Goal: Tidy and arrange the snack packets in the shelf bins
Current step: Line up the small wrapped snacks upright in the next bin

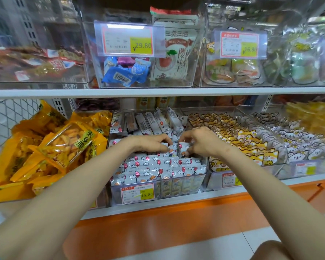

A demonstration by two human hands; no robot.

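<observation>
A clear plastic bin (pixel 202 177) on the lower shelf holds several small white snack packets (pixel 150 170) printed with red balloons and clouds, standing in neat rows at the front. More of the same packets (pixel 152 121) lie loose and tilted at the back. My left hand (pixel 152 143) pinches the top edge of a packet in the middle of the bin. My right hand (pixel 199 140) pinches the packet (pixel 184 149) right beside it. Both hands are close together over the bin.
Yellow chip bags (pixel 64 145) are piled in the bin to the left. To the right are bins of fox-print packets (pixel 246 141) and koala-print packets (pixel 304 139). The upper shelf (pixel 158 91) carries clear bins with price tags (pixel 128 41). An orange base runs below.
</observation>
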